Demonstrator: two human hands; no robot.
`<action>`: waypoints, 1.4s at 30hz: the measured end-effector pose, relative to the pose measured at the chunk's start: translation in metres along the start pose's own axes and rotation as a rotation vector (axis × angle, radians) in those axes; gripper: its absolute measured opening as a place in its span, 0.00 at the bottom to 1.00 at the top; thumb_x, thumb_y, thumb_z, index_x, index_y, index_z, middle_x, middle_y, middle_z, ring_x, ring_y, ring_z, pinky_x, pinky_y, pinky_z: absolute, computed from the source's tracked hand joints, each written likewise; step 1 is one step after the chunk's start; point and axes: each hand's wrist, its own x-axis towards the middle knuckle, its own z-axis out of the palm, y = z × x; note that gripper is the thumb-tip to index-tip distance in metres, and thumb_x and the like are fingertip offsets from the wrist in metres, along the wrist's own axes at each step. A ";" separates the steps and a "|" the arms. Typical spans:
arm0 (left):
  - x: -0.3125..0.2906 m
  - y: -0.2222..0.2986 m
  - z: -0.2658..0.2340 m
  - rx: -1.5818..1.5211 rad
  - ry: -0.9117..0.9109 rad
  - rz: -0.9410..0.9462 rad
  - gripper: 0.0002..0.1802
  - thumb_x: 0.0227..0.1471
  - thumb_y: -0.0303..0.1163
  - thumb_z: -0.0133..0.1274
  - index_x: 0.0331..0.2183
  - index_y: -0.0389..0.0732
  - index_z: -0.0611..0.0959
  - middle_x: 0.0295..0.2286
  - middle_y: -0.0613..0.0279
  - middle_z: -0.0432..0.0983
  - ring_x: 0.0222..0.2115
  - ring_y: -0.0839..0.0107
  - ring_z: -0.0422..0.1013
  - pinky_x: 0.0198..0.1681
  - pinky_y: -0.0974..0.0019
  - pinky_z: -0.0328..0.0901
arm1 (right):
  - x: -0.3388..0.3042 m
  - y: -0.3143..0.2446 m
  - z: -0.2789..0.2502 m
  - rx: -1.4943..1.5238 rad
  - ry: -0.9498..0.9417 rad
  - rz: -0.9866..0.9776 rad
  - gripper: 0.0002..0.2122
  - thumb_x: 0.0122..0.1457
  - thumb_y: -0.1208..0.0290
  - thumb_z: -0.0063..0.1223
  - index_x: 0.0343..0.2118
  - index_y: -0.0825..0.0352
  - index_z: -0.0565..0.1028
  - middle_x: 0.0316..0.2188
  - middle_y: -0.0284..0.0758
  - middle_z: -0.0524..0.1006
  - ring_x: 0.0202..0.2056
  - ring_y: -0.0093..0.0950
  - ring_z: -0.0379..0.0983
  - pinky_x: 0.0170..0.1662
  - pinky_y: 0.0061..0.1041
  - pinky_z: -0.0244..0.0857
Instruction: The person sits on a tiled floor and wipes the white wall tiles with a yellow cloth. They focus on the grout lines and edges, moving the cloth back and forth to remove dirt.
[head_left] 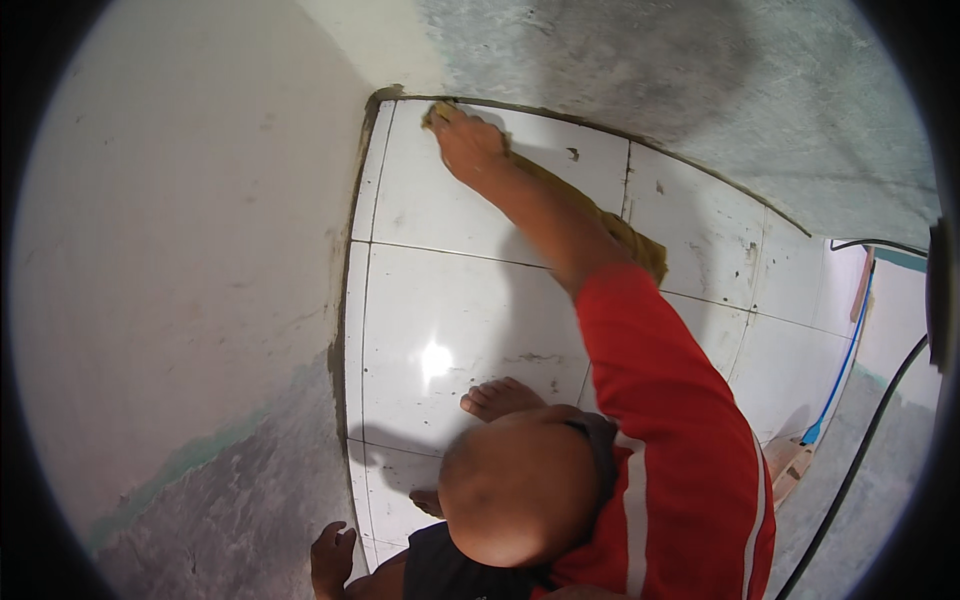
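Observation:
My right hand point(470, 148) reaches out to the far left corner of the white tiled floor point(450, 320). Its fingers are closed on a yellow-brown cloth point(640, 246), pressed down near the foot of the far wall. The cloth trails back beneath my forearm, which hides its middle. At the lower left, beside the left wall, my left hand point(333, 560) holds nothing; its fingers are loosely curled and apart, and the picture edge cuts off the wrist.
Bare plaster walls rise at the left point(190, 230) and far side point(700, 100). My bent knee point(525, 485) and a bare foot point(500, 398) are over the tiles. At the right are a blue-handled tool point(812, 432) and a black cable point(850, 480). Dark specks mark several tiles.

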 end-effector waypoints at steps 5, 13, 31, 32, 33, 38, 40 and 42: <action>0.001 0.006 -0.002 -0.018 -0.025 -0.052 0.19 0.54 0.38 0.58 0.44 0.36 0.83 0.23 0.52 0.79 0.24 0.62 0.74 0.33 0.58 0.68 | 0.011 0.005 0.022 -0.100 0.099 0.033 0.11 0.55 0.70 0.54 0.42 0.61 0.77 0.33 0.38 0.79 0.32 0.35 0.80 0.30 0.37 0.75; -0.004 0.005 -0.006 -0.039 0.003 -0.046 0.19 0.53 0.38 0.58 0.44 0.36 0.83 0.23 0.51 0.79 0.24 0.62 0.74 0.33 0.58 0.68 | -0.107 0.155 -0.033 -0.052 -0.161 0.458 0.18 0.66 0.68 0.39 0.57 0.49 0.71 0.50 0.41 0.75 0.48 0.43 0.77 0.49 0.45 0.73; -0.006 0.005 -0.007 0.047 0.049 0.040 0.21 0.53 0.40 0.58 0.44 0.37 0.82 0.29 0.47 0.81 0.31 0.52 0.78 0.38 0.54 0.70 | -0.196 0.129 -0.029 0.040 -0.168 0.226 0.17 0.67 0.70 0.37 0.56 0.52 0.72 0.45 0.43 0.77 0.44 0.41 0.78 0.47 0.42 0.74; -0.012 0.006 -0.010 0.067 -0.002 0.054 0.23 0.56 0.43 0.54 0.47 0.37 0.81 0.36 0.46 0.80 0.38 0.50 0.75 0.44 0.53 0.68 | -0.206 0.109 -0.044 0.032 -0.386 0.252 0.18 0.67 0.69 0.35 0.57 0.49 0.71 0.45 0.42 0.77 0.46 0.40 0.78 0.49 0.43 0.73; -0.017 0.009 -0.017 0.100 -0.072 0.077 0.25 0.59 0.45 0.51 0.50 0.38 0.79 0.42 0.44 0.78 0.45 0.47 0.72 0.50 0.52 0.66 | -0.207 0.110 -0.046 -0.003 -0.366 0.239 0.19 0.67 0.70 0.37 0.58 0.48 0.71 0.45 0.42 0.77 0.45 0.40 0.78 0.48 0.44 0.73; 0.005 0.049 -0.002 0.143 -0.141 0.305 0.21 0.52 0.39 0.60 0.44 0.36 0.82 0.31 0.48 0.81 0.30 0.53 0.77 0.37 0.55 0.70 | -0.129 0.134 -0.047 -0.049 -0.206 0.293 0.18 0.65 0.72 0.41 0.56 0.52 0.72 0.41 0.42 0.78 0.43 0.43 0.78 0.43 0.43 0.73; 0.006 0.087 -0.006 0.107 -0.176 0.502 0.20 0.52 0.38 0.61 0.44 0.35 0.82 0.32 0.49 0.80 0.30 0.54 0.76 0.36 0.56 0.71 | -0.101 0.140 -0.045 -0.040 -0.182 0.311 0.17 0.63 0.73 0.44 0.54 0.54 0.72 0.41 0.41 0.79 0.43 0.42 0.77 0.44 0.42 0.73; 0.004 0.109 -0.016 0.090 -0.174 0.571 0.20 0.52 0.36 0.62 0.44 0.35 0.82 0.32 0.50 0.80 0.29 0.56 0.76 0.34 0.57 0.70 | -0.112 0.127 -0.049 -0.065 -0.312 0.294 0.20 0.61 0.73 0.45 0.57 0.55 0.70 0.42 0.41 0.79 0.45 0.41 0.77 0.45 0.40 0.73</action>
